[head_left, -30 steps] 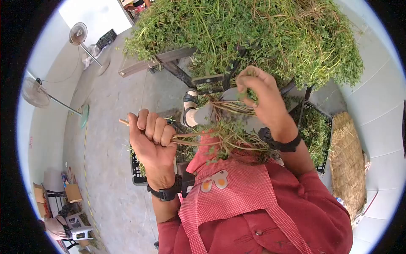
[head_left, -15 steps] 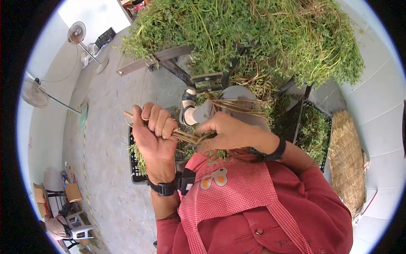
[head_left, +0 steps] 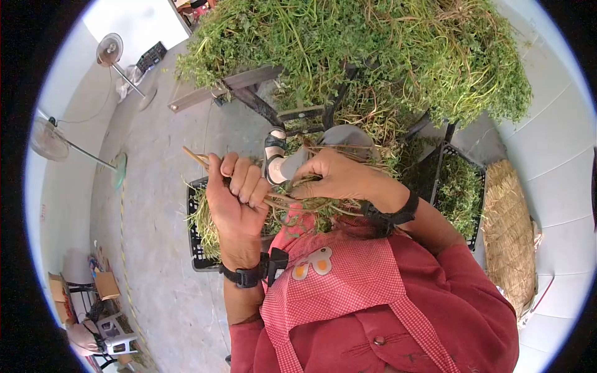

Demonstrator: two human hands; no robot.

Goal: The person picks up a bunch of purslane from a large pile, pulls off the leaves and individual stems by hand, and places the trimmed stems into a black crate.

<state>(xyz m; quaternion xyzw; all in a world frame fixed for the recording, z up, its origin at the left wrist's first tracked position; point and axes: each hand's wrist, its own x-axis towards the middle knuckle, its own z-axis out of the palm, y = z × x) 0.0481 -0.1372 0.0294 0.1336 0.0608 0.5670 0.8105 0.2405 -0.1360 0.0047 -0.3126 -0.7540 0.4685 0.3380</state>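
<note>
My left hand (head_left: pixel 238 196) is closed in a fist around several brown plant stems (head_left: pixel 196 156); their cut-looking ends stick out past the thumb. On the other side of the fist the stems run toward my right hand (head_left: pixel 345 177). That hand is curled with thumb and fingers around the stems, just above my lap, and its fingertips are partly hidden. Loose thin stems and small leaves hang below it, over the red checked apron (head_left: pixel 348 280). More long stems lie across my grey trouser leg (head_left: pixel 348 135).
A big heap of leafy green plants (head_left: pixel 348 43) covers a wooden-framed table ahead. Black crates with greenery stand at left (head_left: pixel 198 248) and right (head_left: pixel 460 193). A straw roll (head_left: pixel 510 230) lies far right. Two fans (head_left: pixel 111 50) and a white stool (head_left: pixel 117 336) are at left.
My left hand has shifted slightly right with the stems. My right hand has moved slightly up, and the stems between the hands now bend and spread into looser loops.
</note>
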